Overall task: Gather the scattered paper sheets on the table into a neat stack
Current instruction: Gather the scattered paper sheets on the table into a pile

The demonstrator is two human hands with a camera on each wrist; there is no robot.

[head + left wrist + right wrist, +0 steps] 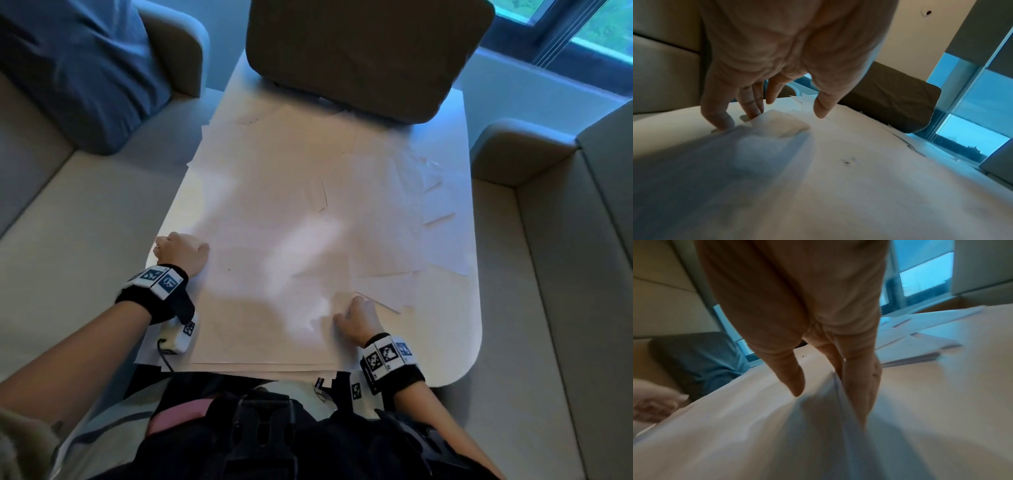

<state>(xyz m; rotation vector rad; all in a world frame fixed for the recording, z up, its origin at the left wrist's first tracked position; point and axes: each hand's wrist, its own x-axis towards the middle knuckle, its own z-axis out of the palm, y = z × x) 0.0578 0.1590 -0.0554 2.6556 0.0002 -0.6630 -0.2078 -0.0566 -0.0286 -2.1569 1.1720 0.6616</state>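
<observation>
White paper sheets cover most of the table (448, 346). A large overlapping pile of sheets (267, 308) lies near me. My left hand (181, 251) is at the pile's left edge; in the left wrist view its fingertips (752, 113) touch that edge, fingers fairly straight, thumb apart over the paper (859, 178). My right hand (358, 317) is at the pile's right edge. In the right wrist view, my right hand (828, 395) has its thumb on top of the pile (735, 426) and its fingers (859, 386) along the raised edge, pinching it. More loose sheets (442, 219) (910, 350) lie scattered at the right.
A dark brown cushion (359, 51) rests on the table's far end, over some sheets. A blue cushion (68, 68) lies on the beige sofa at the far left. Sofa seats flank the table on both sides. A window (582, 31) is at the far right.
</observation>
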